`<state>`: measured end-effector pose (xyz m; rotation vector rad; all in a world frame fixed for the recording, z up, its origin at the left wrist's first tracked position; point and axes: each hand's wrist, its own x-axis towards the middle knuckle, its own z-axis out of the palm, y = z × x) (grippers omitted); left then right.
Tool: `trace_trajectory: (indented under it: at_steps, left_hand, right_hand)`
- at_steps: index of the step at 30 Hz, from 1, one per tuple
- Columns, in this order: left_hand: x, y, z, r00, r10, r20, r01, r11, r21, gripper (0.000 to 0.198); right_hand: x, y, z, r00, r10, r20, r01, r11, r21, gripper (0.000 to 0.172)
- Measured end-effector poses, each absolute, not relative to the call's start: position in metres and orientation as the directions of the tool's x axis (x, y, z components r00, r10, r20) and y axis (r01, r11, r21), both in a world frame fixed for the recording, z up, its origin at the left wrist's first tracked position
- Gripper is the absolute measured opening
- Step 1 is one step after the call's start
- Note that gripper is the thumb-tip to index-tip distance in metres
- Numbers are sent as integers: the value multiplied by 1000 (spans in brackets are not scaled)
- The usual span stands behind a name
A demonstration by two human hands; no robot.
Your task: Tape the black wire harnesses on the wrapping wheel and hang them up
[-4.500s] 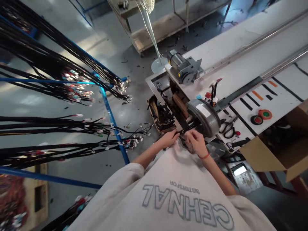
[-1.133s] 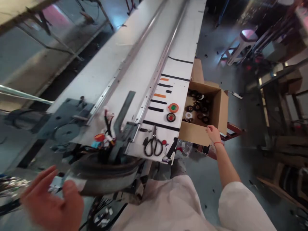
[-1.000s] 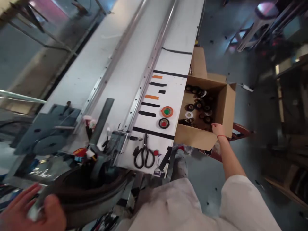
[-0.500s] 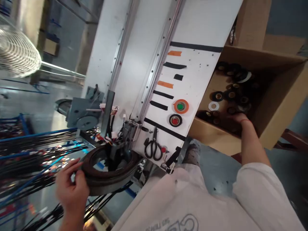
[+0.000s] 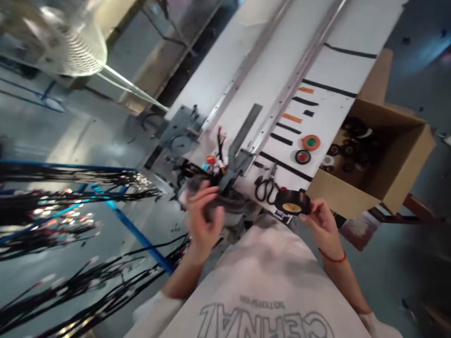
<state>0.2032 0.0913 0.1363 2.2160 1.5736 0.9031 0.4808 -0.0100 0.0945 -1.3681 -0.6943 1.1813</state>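
My right hand (image 5: 322, 224) pinches a black tape roll (image 5: 292, 203) with a tan core, held just below the end of the white bench (image 5: 310, 61). My left hand (image 5: 204, 220) is curled on the grey wheel (image 5: 225, 209) at the bench end, its fingers blurred by motion. Black scissors (image 5: 267, 187) lie on the bench just above the roll. A red-centred tape roll (image 5: 302, 157) and a green-centred one (image 5: 310, 142) sit further up the bench.
An open cardboard box (image 5: 398, 159) with several tape rolls stands at the bench's right. Black wire harnesses (image 5: 70, 188) hang on a blue rack (image 5: 134, 230) at the left. A fan head (image 5: 75, 44) is at the top left. Metal rails (image 5: 299, 70) run along the bench.
My right hand came out of the cardboard box with a black tape roll and moved left toward the bench end. My left hand stayed on the grey wheel. The camera swung.
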Motion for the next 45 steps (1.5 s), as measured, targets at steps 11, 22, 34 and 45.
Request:
trace_trajectory:
  at_steps: [11, 22, 34, 45]
  left_hand:
    - [118, 40, 124, 526, 845, -93, 120, 35, 992, 51]
    - [59, 30, 105, 404, 908, 111, 374, -275, 886, 32]
    - [50, 27, 92, 449, 869, 210, 387, -401, 831, 42]
    - [50, 27, 76, 472, 859, 197, 390, -404, 827, 41]
  right_hand:
    - [302, -9, 166, -160, 938, -308, -239, -339, -910, 47]
    - [231, -16, 162, -130, 954, -271, 222, -238, -945, 36]
    - [203, -8, 151, -148, 891, -428, -143, -448, -883, 36]
    - [209, -13, 140, -65, 909, -413, -104, -417, -903, 39]
